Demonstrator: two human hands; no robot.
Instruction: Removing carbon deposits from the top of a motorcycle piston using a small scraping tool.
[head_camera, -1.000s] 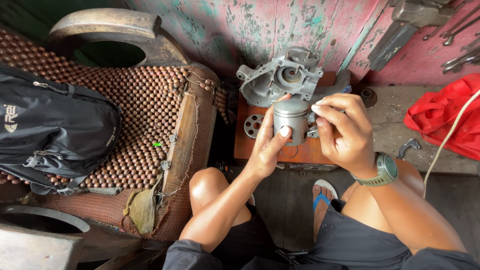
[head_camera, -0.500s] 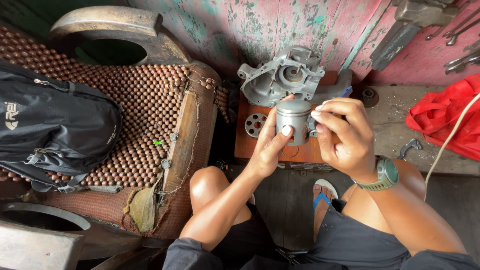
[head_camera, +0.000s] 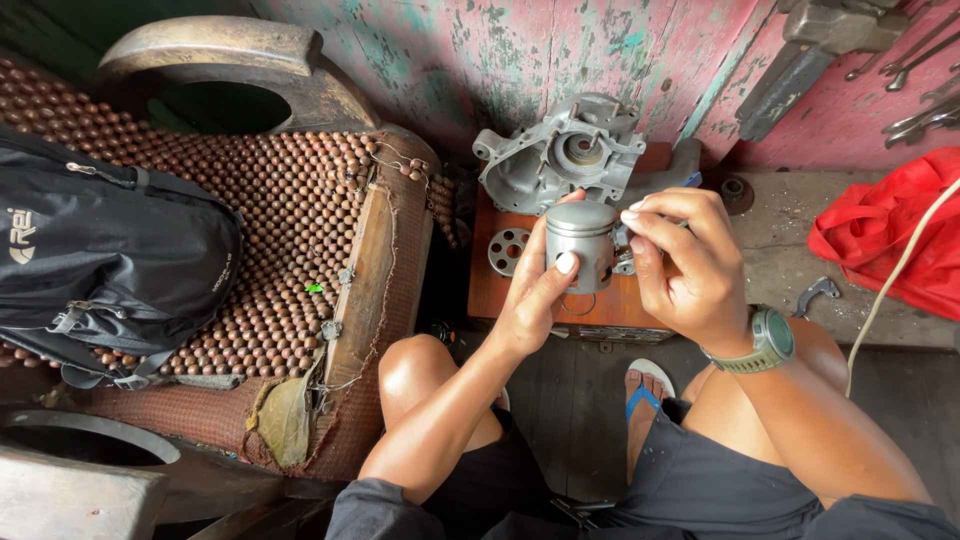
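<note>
A pink and green painted wall (head_camera: 560, 50) fills the top of my view. To the left sits a beaded seat (head_camera: 300, 230) with a black backpack (head_camera: 110, 260) resting on it. A red bag (head_camera: 890, 240) lies at the right. Straight ahead, a grey engine casing (head_camera: 560, 155) leans against the wall on a reddish wooden block (head_camera: 490, 295). In front of that block, above my knees, I hold up a piston (head_camera: 583, 245), a short grey metal cylinder. My left hand (head_camera: 535, 300) is clamped on its side, thumb pressed against the skirt. My right hand (head_camera: 680, 265), with a green watch (head_camera: 765, 340) at the wrist, pinches a small part at the piston's side; I cannot tell what it is. I judge the piston rigid, fairly light, smooth and perhaps oily, best gripped around its skirt.
</note>
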